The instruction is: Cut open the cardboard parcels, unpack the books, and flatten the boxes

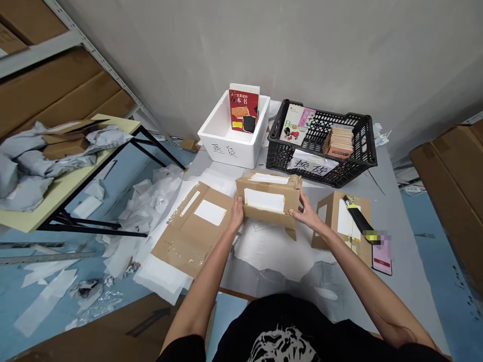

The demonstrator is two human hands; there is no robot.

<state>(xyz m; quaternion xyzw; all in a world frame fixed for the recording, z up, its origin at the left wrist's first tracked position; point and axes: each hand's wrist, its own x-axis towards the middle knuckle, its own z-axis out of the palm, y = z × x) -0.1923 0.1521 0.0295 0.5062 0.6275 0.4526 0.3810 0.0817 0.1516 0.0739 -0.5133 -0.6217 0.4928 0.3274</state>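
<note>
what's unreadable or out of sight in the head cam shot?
All in the head view:
- Inside of the held cardboard box: hidden by its walls.
- Any print on its white front label: too small and faint to tell.
- Top of the phone: covered by a pixelated patch.
- Carton at lower left: cut off by the bottom edge.

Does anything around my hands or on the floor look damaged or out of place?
Yes. White paper scraps lie strewn across the blue floor at left, looking untidy. The brown cardboard box between your left hand and right hand seems damaged: its right end looks crumpled, with a flap hanging below.
</note>
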